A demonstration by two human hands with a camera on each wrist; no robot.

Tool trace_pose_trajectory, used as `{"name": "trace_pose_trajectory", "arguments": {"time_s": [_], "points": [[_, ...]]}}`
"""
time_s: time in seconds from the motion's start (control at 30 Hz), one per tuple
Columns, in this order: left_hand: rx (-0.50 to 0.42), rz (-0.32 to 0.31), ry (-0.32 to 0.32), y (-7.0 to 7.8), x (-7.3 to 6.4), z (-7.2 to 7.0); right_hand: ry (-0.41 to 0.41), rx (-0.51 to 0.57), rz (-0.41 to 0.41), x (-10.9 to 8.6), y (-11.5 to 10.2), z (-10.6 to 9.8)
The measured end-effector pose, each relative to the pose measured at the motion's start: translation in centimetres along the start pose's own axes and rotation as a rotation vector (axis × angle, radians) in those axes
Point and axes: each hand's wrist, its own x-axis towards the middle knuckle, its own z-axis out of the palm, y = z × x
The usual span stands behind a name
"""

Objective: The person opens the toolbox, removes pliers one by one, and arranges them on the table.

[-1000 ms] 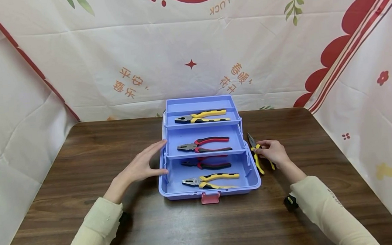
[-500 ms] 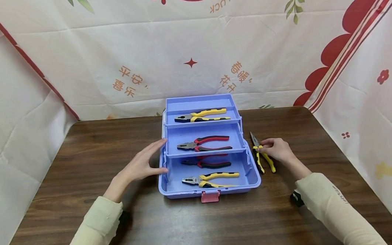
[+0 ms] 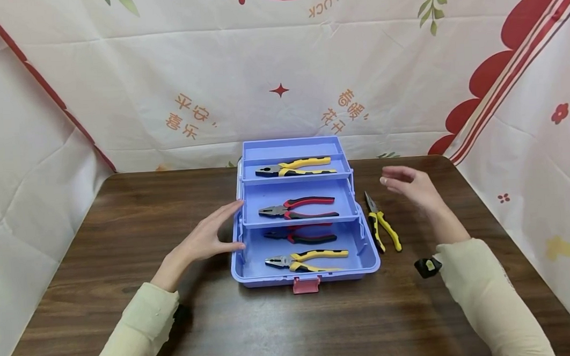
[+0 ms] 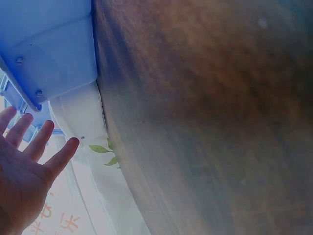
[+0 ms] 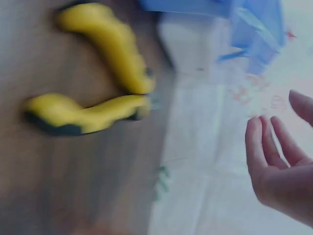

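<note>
Our left hand spreads at the blue plastic toolbox edge. Our relaxed right hand hovers clear of yellow-black long-nosed pliers.

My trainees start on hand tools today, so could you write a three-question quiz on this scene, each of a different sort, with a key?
1. Fill the gap: in the toolbox, the middle tray bears combination pliers with black and ____ handles.
2. True or false: the right grip holds nothing.
3. Where do the needle-nose pliers lie?
A. in the top tray
B. in the bottom compartment
C. on the table, beside the toolbox

Key: 1. red; 2. true; 3. C
</note>
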Motion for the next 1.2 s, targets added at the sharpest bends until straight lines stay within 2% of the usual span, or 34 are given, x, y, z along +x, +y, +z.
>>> {"name": "trace_pose_trajectory", "arguments": {"time_s": [0.17,0.3,0.37,0.47,0.6,0.73,0.8,0.87,1.07,1.2], "points": [[0.011,0.016,-0.004,-0.1,0.1,-0.2,-0.044,0.204,-0.028,1.4,-3.2,0.5],[0.013,0.015,-0.007,-0.3,0.0,-0.2,-0.137,0.214,-0.029,2.8,-5.8,1.8],[0.013,0.012,-0.006,-0.3,0.0,-0.2,-0.187,0.168,-0.036,3.6,-7.0,2.7],[0.012,0.002,-0.005,-0.3,-0.1,-0.2,-0.276,0.046,-0.082,4.8,-8.6,4.4],[0.007,-0.01,-0.01,-0.3,-0.1,-0.1,-0.44,-0.087,-0.147,6.1,-10.3,6.8],[0.012,-0.008,-0.016,-0.2,-0.1,0.0,-0.623,-0.115,-0.162,7.2,-11.1,9.0],[0.017,-0.005,-0.017,-0.2,-0.1,0.1,-0.675,-0.133,-0.162,7.5,-11.3,9.9],[0.014,-0.004,-0.017,-0.1,-0.1,0.1,-0.696,-0.165,-0.181,7.8,-11.3,10.6],[0.011,-0.008,-0.011,-0.1,0.0,0.0,-0.672,-0.343,-0.232,8.4,-11.5,12.0],[0.009,0.0,-0.015,0.0,0.0,-0.2,-0.671,-0.391,-0.231,8.6,-11.5,12.4]]}}
